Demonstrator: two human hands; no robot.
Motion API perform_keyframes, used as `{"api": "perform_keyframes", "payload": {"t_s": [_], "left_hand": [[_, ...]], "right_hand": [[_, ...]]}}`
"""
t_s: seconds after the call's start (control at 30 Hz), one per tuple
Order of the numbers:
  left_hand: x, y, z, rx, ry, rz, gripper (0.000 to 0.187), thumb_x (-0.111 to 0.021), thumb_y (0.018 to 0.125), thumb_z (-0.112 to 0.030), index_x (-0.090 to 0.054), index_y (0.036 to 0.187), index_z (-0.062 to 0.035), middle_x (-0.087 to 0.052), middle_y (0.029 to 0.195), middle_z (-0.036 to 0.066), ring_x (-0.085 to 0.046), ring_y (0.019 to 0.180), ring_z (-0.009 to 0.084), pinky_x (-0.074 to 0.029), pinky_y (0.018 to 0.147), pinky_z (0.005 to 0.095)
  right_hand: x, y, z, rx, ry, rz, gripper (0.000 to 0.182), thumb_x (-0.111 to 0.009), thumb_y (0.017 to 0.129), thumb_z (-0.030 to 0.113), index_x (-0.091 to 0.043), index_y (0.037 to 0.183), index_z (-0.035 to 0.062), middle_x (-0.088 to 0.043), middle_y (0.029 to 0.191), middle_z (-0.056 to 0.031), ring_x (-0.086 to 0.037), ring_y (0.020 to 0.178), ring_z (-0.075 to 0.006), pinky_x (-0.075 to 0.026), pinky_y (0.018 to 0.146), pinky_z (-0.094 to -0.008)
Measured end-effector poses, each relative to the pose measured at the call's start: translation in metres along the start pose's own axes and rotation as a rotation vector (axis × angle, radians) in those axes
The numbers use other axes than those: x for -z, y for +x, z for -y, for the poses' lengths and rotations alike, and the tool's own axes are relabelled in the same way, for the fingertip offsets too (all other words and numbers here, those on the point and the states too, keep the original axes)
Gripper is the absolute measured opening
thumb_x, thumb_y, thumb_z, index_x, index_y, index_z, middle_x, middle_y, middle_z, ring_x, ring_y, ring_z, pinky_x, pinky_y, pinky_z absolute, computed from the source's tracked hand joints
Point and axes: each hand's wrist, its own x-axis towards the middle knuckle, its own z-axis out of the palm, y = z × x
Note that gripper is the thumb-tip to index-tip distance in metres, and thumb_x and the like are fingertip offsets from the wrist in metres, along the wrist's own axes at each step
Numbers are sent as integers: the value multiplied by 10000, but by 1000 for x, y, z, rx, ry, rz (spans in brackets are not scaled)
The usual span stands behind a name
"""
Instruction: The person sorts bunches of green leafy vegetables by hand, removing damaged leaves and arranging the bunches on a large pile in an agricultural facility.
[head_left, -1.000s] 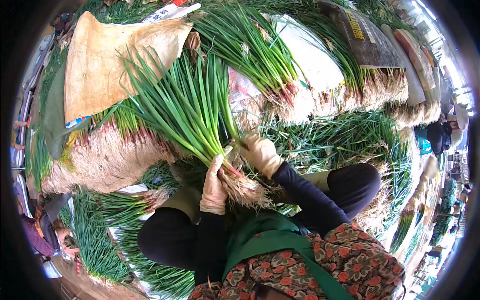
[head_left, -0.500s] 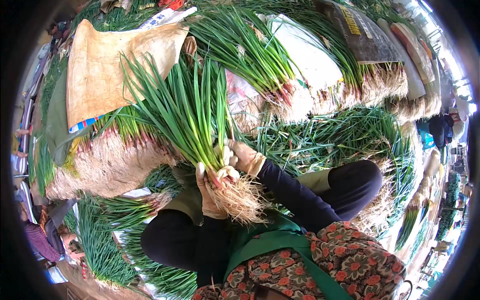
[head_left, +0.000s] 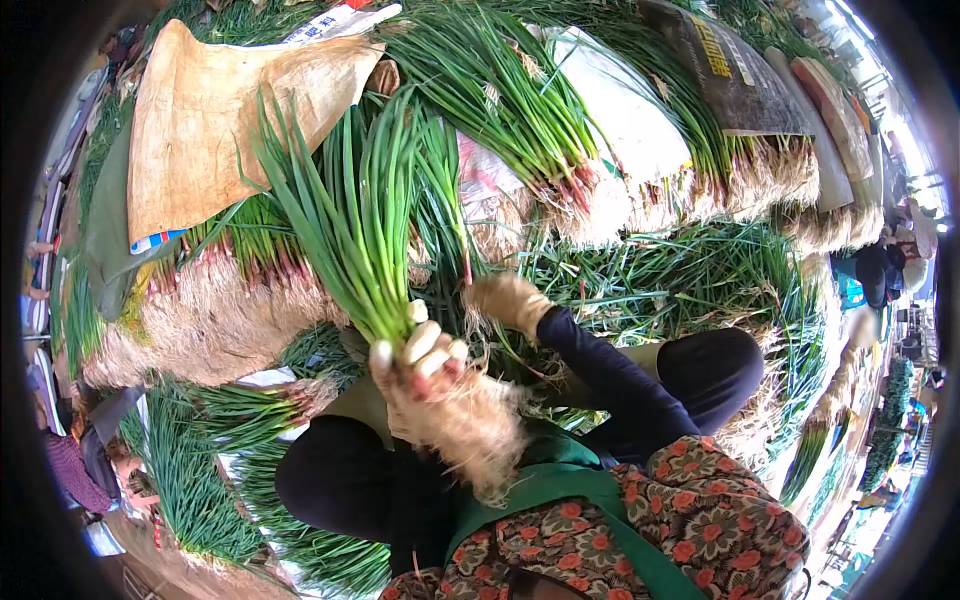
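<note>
Left hand [head_left: 415, 365] raised in a closed grip; right hand [head_left: 505, 298] reaches forward.

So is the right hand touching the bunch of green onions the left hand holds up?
Apart. The head view shows the right hand off beside the bunch, loose greens between them.

2 gloved hands: left hand [head_left: 415, 365], right hand [head_left: 503, 298]. 1 held bunch of long green spring onions [head_left: 350, 220]. 1 tan paper sack [head_left: 215, 120]. 1 dark printed bag [head_left: 735, 75].
</note>
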Motion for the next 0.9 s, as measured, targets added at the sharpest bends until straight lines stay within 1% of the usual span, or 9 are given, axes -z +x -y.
{"api": "perform_keyframes", "payload": {"t_s": [0.1,0.23,0.37,0.47,0.5,0.6,0.7,0.77,0.9], "left_hand": [[17,2,-7,-20,573,-312,432,-563,866,-288,-474,1178,-3,-564,839,35,-573,782,184,-477,796,366],[25,9,5,-67,539,-654,382,-481,906,-224,-484,1185,37,-621,922,164,-623,792,282,-535,724,426],[31,7,-2,134,751,-618,452,-453,921,-299,-482,1208,49,-614,997,190,-616,659,241,-539,679,385],[44,7,-3,163,834,-547,413,-451,926,-267,-484,1219,22,-588,1102,174,-627,768,253,-529,731,394],[43,7,1,126,798,-608,404,-454,925,-264,-489,1208,23,-591,1096,171,-624,791,252,-522,753,394],[30,9,14,27,620,-745,341,-487,910,-257,-529,1105,20,-601,1027,139,-597,829,230,-487,806,380],[36,6,10,115,463,-360,337,-488,911,-277,-545,1065,17,-622,945,143,-609,818,254,-494,786,418],[30,0,11,94,536,-567,340,-490,901,-323,-544,1039,-17,-605,858,112,-580,724,231,-496,717,415],[31,-7,10,81,474,-595,385,-495,883,-379,-526,1037,-27,-586,860,104,-578,748,239,-498,737,428]], "right_hand": [[3,10,9,-59,155,-136,331,-566,832,381,-610,975,86,-658,855,-130,-632,800,-307,-482,717,-399],[22,8,18,-92,113,-69,321,-599,796,348,-587,958,71,-642,879,-137,-626,795,-311,-480,689,-407],[39,-57,33,209,-200,-271,253,-561,844,216,-561,990,9,-554,676,-157,-595,645,-269,-465,552,-379],[34,-86,23,566,186,-288,388,-475,880,172,-448,1233,14,-614,928,-182,-621,745,-348,-504,605,-387],[63,-88,24,321,167,237,366,-498,890,208,-486,1212,35,-613,1010,-181,-620,856,-350,-510,696,-384],[29,-47,-27,181,934,451,437,-526,888,408,-565,1130,46,-617,919,-78,-594,750,-170,-500,648,-318],[40,-42,12,-236,1460,438,396,-487,915,424,-589,1046,63,-550,772,-8,-455,585,-95,-442,542,-242],[0,-27,28,-116,1713,274,298,-529,919,301,-626,996,30,-631,797,-1,-547,661,-83,-450,589,-201],[-40,-13,33,-109,1330,72,255,-570,883,253,-635,985,29,-654,834,-38,-579,691,-109,-471,621,-267]]}}
